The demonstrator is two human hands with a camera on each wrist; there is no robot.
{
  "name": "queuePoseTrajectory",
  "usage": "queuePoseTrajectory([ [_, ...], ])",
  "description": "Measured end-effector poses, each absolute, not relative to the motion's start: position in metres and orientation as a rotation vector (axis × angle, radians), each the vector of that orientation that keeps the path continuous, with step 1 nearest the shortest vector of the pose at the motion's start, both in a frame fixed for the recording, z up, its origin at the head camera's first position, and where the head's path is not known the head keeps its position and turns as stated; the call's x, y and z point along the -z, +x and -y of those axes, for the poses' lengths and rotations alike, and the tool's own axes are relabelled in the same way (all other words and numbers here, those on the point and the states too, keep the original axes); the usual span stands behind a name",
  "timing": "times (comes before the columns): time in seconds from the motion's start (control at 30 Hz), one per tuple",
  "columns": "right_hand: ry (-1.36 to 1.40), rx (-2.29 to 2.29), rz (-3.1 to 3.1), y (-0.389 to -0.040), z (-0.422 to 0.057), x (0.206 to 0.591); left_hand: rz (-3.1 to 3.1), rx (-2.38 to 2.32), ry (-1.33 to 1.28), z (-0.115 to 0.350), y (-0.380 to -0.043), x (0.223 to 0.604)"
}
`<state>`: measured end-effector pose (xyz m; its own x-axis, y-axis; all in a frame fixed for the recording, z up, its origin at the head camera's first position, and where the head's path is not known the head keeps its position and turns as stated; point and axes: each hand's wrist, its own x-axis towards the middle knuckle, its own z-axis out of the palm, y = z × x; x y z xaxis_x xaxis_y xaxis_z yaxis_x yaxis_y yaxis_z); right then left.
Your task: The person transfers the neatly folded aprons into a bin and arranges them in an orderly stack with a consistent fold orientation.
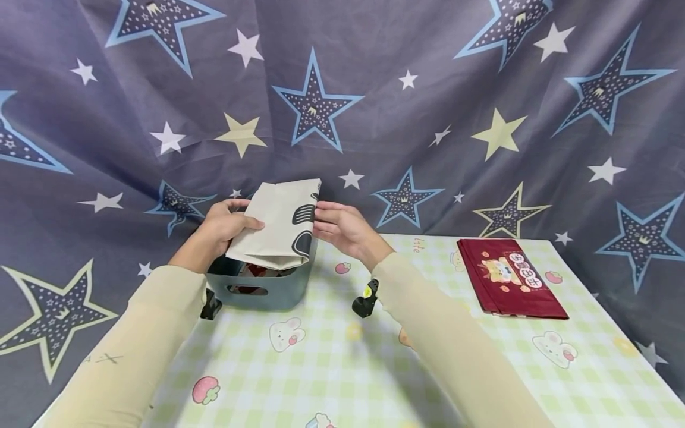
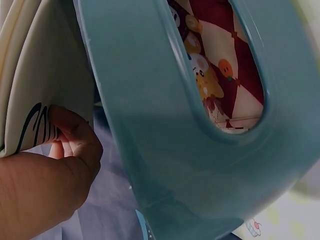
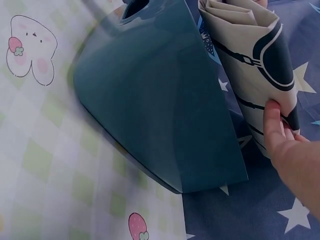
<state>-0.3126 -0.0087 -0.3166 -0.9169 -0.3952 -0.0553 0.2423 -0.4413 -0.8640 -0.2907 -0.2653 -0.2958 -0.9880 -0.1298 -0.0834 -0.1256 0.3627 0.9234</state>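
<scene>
My left hand grips the left side of a folded cream-coloured cloth with dark printed shapes, the thumb lying on top. In the left wrist view, the fingers curl against its underside. My right hand touches the opposite edge with fairly straight fingers, and the right wrist view shows fingertips on the printed side. The cloth is tilted above a blue-grey plastic basket. Through the basket's handle slot, a red and cream patterned cloth shows inside; the rest of the contents is mostly hidden.
A folded dark red cloth with a cartoon animal print lies at the table's right. The table has a green checked cover. Behind it hangs a grey-blue curtain with stars, close to the basket.
</scene>
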Motion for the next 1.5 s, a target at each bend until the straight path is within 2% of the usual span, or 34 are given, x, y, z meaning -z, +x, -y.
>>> queuePoseTrajectory([
  [0.37,-0.294,2.304,-1.464,-0.316,0.014,0.31,2.653,1.643,0.242,0.281,-0.292,0.29],
  [0.67,-0.141,2.146,-1.745,-0.323,0.002,0.32,2.705,1.616,0.308,0.29,-0.29,0.295],
  [1.17,-0.134,2.188,-1.752,-0.323,-0.021,0.333,2.715,1.682,0.235,0.276,-0.29,0.298],
  [1.5,-0.123,2.202,-1.752,-0.325,-0.045,0.339,2.694,1.768,0.199,0.25,-0.29,0.297],
])
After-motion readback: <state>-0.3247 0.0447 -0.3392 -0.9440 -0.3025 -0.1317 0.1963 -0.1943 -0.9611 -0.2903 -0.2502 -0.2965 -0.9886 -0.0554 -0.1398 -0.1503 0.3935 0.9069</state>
